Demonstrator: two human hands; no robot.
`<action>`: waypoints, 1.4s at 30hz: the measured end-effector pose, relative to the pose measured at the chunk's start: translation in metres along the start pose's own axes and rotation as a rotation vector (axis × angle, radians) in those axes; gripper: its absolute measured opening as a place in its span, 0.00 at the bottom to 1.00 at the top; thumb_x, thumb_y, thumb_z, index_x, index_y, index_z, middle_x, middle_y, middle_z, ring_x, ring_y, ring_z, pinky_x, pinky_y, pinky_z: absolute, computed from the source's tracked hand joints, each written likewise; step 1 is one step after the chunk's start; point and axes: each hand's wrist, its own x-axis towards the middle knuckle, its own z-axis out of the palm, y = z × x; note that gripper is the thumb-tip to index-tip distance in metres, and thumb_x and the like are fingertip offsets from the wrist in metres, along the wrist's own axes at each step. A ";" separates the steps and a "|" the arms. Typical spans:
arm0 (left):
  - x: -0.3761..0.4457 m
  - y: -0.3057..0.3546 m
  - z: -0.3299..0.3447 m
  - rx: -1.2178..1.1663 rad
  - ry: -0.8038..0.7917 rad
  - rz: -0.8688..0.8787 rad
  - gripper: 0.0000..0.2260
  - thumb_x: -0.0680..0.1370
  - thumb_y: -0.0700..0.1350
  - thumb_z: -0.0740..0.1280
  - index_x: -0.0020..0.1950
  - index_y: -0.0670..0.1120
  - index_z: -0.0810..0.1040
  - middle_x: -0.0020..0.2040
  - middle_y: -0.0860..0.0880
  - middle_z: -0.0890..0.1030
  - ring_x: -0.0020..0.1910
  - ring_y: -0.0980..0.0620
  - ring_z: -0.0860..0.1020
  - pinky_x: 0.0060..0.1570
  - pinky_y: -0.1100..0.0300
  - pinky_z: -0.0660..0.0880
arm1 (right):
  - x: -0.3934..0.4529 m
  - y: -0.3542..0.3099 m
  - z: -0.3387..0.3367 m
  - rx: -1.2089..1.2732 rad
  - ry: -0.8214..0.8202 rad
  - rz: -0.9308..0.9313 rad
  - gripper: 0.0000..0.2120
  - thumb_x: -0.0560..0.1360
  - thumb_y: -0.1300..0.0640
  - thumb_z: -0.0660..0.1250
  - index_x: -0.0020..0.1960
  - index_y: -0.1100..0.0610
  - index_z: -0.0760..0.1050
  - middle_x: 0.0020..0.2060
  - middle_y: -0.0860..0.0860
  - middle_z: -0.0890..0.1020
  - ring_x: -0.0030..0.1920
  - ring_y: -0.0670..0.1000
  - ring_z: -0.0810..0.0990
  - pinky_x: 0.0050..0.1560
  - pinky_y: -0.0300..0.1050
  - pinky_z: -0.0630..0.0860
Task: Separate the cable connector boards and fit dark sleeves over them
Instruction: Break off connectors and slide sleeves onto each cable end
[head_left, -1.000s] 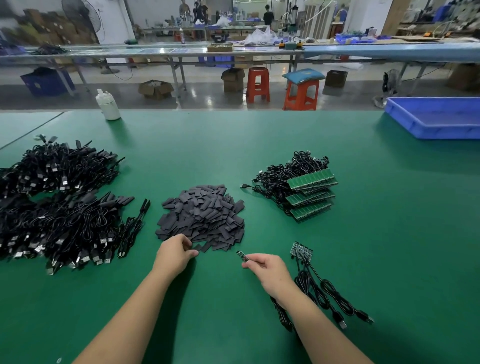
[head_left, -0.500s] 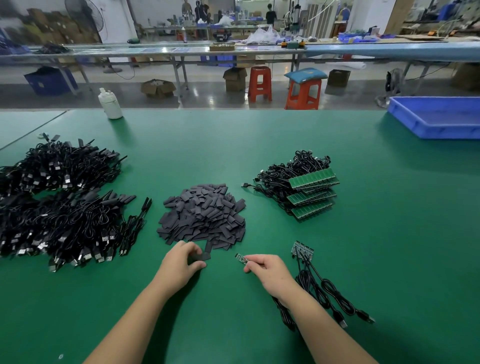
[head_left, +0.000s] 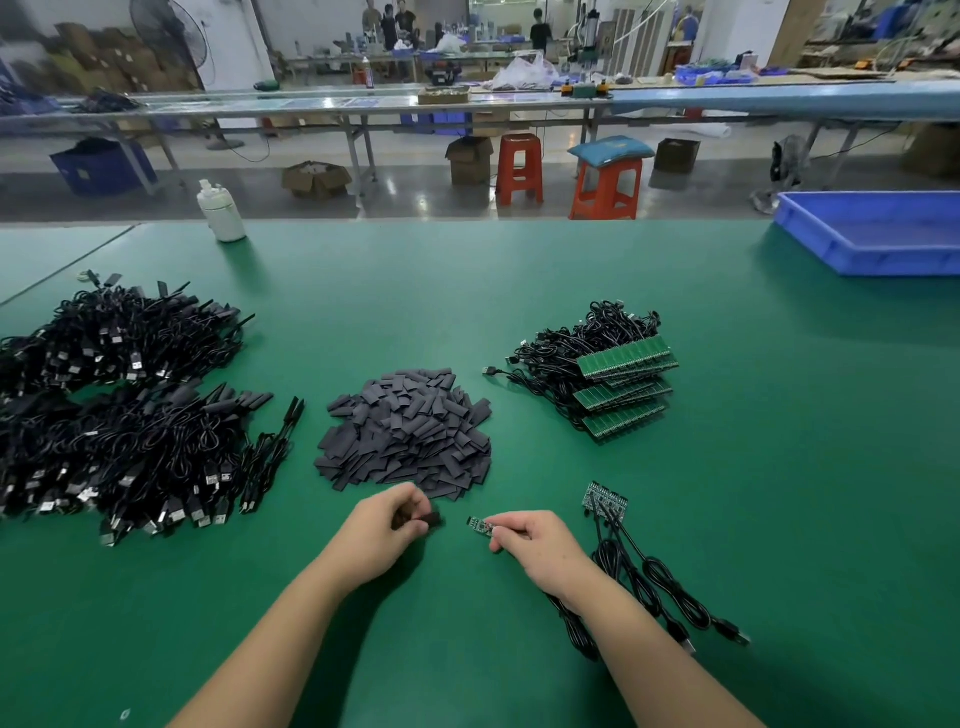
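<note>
Now my left hand (head_left: 387, 525) has come off the sleeve pile (head_left: 408, 431) with one dark sleeve (head_left: 431, 518) pinched in its fingers, lifted just clear of the worktop (head_left: 779, 467). My right hand (head_left: 535, 545) still pinches the connector board (head_left: 480, 524), tip toward the sleeve. Judging by that, sliding on comes next.

The left hand (head_left: 384, 525) is off the sleeve pile (head_left: 410, 431) and now pinches one sleeve (head_left: 431, 518), lifted close to the board (head_left: 480, 525) in the right hand (head_left: 530, 543).
</note>
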 end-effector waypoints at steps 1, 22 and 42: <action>-0.001 0.004 0.003 -0.017 0.013 0.022 0.09 0.77 0.43 0.69 0.46 0.59 0.78 0.43 0.58 0.81 0.42 0.61 0.77 0.44 0.68 0.73 | 0.000 0.000 0.000 -0.004 -0.005 -0.003 0.09 0.80 0.54 0.64 0.55 0.42 0.80 0.44 0.47 0.86 0.25 0.42 0.63 0.30 0.37 0.66; -0.005 0.014 0.022 0.192 0.076 0.294 0.11 0.79 0.50 0.67 0.58 0.50 0.83 0.53 0.55 0.83 0.50 0.56 0.80 0.54 0.62 0.74 | 0.000 0.004 -0.001 -0.017 -0.015 -0.007 0.10 0.80 0.55 0.64 0.51 0.45 0.83 0.39 0.46 0.83 0.24 0.41 0.62 0.27 0.35 0.63; -0.004 0.022 0.018 0.245 0.039 0.307 0.13 0.80 0.51 0.66 0.63 0.50 0.81 0.52 0.52 0.82 0.50 0.53 0.79 0.51 0.62 0.73 | -0.006 -0.003 -0.002 -0.053 -0.038 -0.037 0.09 0.81 0.56 0.63 0.53 0.45 0.81 0.35 0.42 0.82 0.23 0.40 0.63 0.28 0.34 0.67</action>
